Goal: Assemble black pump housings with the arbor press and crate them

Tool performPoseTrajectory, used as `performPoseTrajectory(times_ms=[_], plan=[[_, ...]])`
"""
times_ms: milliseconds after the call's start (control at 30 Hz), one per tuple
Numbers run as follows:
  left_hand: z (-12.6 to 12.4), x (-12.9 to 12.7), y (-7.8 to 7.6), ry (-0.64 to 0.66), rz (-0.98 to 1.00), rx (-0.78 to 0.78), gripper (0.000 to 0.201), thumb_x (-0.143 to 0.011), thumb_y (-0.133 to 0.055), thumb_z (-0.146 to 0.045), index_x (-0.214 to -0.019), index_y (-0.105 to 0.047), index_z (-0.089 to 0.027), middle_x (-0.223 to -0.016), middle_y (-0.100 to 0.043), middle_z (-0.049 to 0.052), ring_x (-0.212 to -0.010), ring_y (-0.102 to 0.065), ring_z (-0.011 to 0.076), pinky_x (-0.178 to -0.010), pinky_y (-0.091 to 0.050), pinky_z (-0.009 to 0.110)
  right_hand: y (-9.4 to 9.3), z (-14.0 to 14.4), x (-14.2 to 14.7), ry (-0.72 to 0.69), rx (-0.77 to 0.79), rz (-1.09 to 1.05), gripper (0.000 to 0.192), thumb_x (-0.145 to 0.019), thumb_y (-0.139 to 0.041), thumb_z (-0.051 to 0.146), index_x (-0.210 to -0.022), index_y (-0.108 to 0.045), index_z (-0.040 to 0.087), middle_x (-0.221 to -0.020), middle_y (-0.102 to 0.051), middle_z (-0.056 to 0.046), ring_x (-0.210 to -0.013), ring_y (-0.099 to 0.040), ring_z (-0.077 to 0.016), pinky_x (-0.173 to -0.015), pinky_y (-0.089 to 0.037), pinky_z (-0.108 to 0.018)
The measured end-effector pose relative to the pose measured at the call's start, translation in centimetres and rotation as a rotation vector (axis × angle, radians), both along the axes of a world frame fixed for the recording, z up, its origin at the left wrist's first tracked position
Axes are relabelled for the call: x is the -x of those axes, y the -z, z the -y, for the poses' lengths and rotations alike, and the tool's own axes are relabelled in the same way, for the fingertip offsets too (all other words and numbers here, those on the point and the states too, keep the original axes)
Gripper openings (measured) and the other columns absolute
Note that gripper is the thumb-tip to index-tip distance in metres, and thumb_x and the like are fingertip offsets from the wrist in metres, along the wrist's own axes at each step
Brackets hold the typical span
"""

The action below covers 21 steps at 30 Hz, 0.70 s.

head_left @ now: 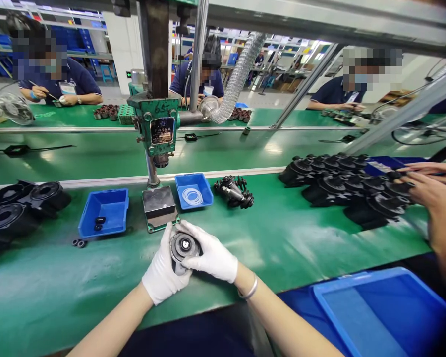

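Both of my hands wear white gloves and meet around a round dark grey housing (pixel 178 248) with stepped rings and a small white centre. My left hand (pixel 164 272) wraps its left side and underside. From the right, my right hand (pixel 210 255) grips the rim, its thumb lying across the front edge. Just beyond my fingers stands the metal block (pixel 159 202) on the base of a green press (pixel 158 126). A blue bin (pixel 194 187) with white rings (pixel 192 197) is behind my right hand. To the left, another blue bin (pixel 106 210) holds a few small black parts.
Small black rings (pixel 79 243) lie by the left bin. Black housings (pixel 11 213) sit at far left, more (pixel 342 186) at right. Dark shaft-like parts (pixel 234 191) lie beyond my right hand. A co-worker's hands (pixel 427 186) touch the right housings. A blue tray (pixel 382 307) is lower right.
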State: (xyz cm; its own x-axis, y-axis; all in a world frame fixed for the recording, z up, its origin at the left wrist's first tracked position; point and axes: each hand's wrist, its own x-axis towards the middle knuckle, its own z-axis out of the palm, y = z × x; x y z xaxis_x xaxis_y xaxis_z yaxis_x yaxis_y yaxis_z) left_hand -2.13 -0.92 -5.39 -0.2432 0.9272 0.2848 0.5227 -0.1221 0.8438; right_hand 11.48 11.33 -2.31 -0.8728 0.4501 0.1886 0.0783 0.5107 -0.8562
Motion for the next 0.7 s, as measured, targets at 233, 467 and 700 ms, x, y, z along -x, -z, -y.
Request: performPoseTrajectory(times_ms=[233, 467, 700], plan=[[-0.2, -0.1, 0.1, -0.034, -0.029, 0.052, 0.107, -0.072, -0.063, -0.019, -0.151, 0.009, -0.016, -0.135, -0.049, 0.018, -0.124, -0.055, 0.0303, -0.108, -0.041, 0.050, 0.7, 1.6, -3.3, 0.589, 0.246, -0.381, 0.038, -0.098, -0.038, 0.043, -0.096, -0.067, 0.019, -0.064, -0.066, -0.004, -0.059, -0.063, -0.0182, -0.069, -0.056, -0.035], [-0.4, -0.6, 0.4, -0.080, 0.008, 0.078, 0.106, -0.074, -0.064, -0.021, -0.151, 0.009, -0.017, -0.138, -0.047, 0.021, -0.127, -0.052, 0.0321, -0.110, -0.038, 0.050, 0.4, 2.2, -1.9, 0.450, 0.040, -0.213, 0.045, -0.098, -0.031, 0.047, -0.114, -0.066, 0.022, -0.093, -0.070, -0.010, -0.093, -0.065, -0.0260, -0.092, -0.050, -0.047], [-0.2, -1.1, 1.3, -0.159, 0.224, 0.148, 0.114, -0.071, -0.072, -0.038, -0.151, 0.008, -0.022, -0.145, -0.046, 0.016, -0.130, -0.050, 0.0305, -0.111, -0.039, 0.047, -0.6, 4.9, -1.3, 0.312, -0.495, 0.110, 0.055, -0.075, -0.067, 0.056, -0.126, -0.059, 0.038, -0.148, -0.036, -0.012, -0.133, -0.030, -0.0475, -0.093, -0.035, -0.066]])
